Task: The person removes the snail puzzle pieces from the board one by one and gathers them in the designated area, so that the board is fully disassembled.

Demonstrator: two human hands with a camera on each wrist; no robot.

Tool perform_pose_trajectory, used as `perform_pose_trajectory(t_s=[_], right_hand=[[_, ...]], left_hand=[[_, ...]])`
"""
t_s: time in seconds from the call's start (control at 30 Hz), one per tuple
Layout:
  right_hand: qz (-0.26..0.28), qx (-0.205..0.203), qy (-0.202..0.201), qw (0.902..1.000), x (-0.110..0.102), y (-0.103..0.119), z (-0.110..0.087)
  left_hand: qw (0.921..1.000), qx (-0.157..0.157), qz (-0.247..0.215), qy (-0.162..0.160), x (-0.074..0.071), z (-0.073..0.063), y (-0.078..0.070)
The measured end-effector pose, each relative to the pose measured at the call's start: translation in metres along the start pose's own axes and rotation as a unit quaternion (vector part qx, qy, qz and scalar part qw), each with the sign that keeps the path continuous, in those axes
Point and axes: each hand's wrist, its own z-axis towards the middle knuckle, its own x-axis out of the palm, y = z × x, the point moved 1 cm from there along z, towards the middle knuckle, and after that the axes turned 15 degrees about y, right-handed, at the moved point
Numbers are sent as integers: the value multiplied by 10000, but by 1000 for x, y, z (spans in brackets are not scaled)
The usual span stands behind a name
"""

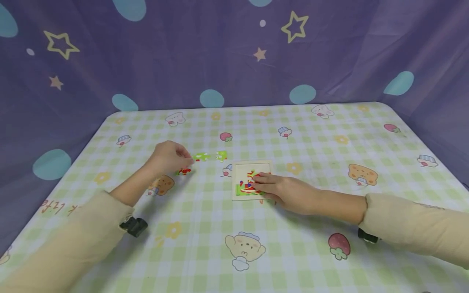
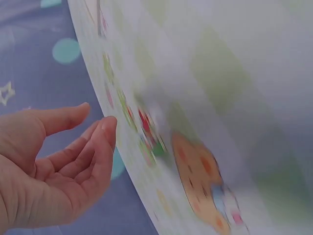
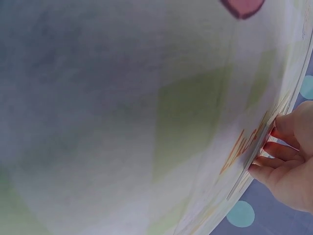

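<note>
A small square puzzle board [image 1: 242, 169] with a pale wooden frame lies at mid-table, partly filled with red, green and white pieces [image 1: 246, 188]. My right hand [image 1: 289, 192] rests on its right side, fingers extended over the pieces and hiding some of them. To the left, my left hand [image 1: 167, 157] hovers above loose puzzle pieces. In the left wrist view the thumb and fingers of that hand [image 2: 68, 161] stand apart with nothing between them. A red and green piece [image 1: 184, 171] lies just below the hand. Two green pieces [image 1: 201, 156] [image 1: 221, 156] lie farther right.
A green-and-white checked tablecloth [image 1: 205, 244] with cartoon prints covers the table. Behind it hangs a purple curtain [image 1: 227, 61] with stars and blue spots. A dark wrist device [image 1: 134, 226] hangs under the left sleeve, another [image 1: 367, 236] under the right one.
</note>
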Motion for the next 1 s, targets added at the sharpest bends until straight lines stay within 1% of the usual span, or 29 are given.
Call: perform_pose_trajectory(t_s=[0.13, 0.27, 0.4, 0.5, 0.6, 0.73, 0.87, 1.0], right_hand=[[56, 34, 21, 10000, 0, 1, -1], [93, 14, 19, 10000, 0, 0, -1], [73, -60, -40, 9999, -1, -1, 0], [60, -108, -52, 9999, -1, -2, 0], [60, -150, -51, 9999, -1, -2, 0], [59, -178, -88, 9998, 0, -2, 0], [58, -208, -139, 9997, 0, -1, -2], [132, -279, -174, 9994, 0, 2, -5]], left_hand=[[9992, 372, -33, 135, 16, 7, -20], [9965, 793, 69, 263, 35, 17, -39], [9931, 1048, 165, 502, 48, 25, -60], [9902, 1207, 213, 676, 57, 32, -70], [9866, 1396, 199, 820, 67, 38, -77], [9834, 1602, 169, 838, 77, 45, -82], [9829, 1671, 106, 766, 81, 48, -86], [9837, 1646, 62, 717, 83, 50, -89]])
